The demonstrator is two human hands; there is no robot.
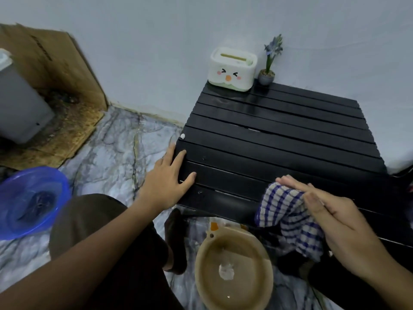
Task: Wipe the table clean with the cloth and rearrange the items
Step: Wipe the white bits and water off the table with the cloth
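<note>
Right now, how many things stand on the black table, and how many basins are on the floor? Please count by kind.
Tissue box: 1
Potted plant: 1
Cloth: 1, under the right hand
Basins: 2, one blue, one tan
Total: 5

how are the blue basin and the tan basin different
The blue basin is translucent blue and sits on the floor at the left; the tan basin is opaque beige and sits near the table's front edge. The tan basin holds a small whitish scrap; the blue one's contents are unclear. Both are round, open and upright on the floor.
</note>
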